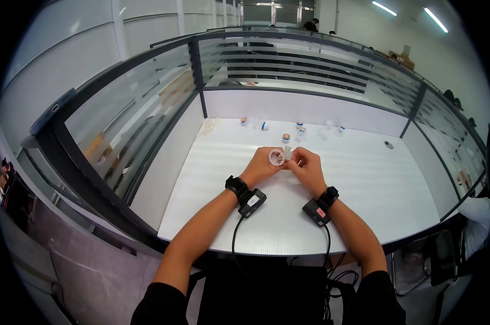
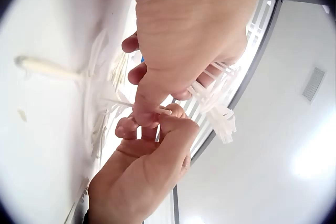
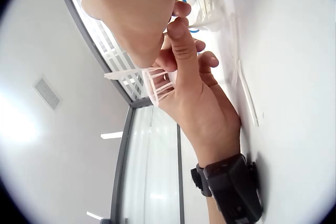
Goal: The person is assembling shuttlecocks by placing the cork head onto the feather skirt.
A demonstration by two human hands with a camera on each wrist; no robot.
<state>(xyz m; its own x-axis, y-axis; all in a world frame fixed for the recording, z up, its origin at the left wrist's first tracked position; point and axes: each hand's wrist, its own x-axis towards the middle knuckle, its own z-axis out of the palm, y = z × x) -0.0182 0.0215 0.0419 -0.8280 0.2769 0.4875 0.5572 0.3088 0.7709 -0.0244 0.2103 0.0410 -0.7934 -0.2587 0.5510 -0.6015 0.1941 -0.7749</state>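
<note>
My left hand [image 1: 260, 166] grips a round white lattice piece [image 1: 276, 157] whose open end faces up. Against it from the right, my right hand [image 1: 309, 169] has its thumb and fingers pinched together, beside a pale translucent piece [image 1: 287, 154]. The left wrist view shows the fingertips of my left hand [image 2: 184, 29] and right hand [image 2: 142, 174] meeting at a thin white strip [image 2: 119, 102]. The lattice piece [image 3: 157, 86] shows in the right wrist view between my left hand [image 3: 197, 103] and right hand [image 3: 134, 11]. The fingers hide much of the contact.
Small tubs with blue rims [image 1: 286, 138] and clear plastic pieces [image 1: 325, 130] stand along the back of the white table [image 1: 375, 189]. Thin pale sticks [image 1: 209, 126] lie at the back left corner. A low partition [image 1: 310, 104] surrounds the back and sides.
</note>
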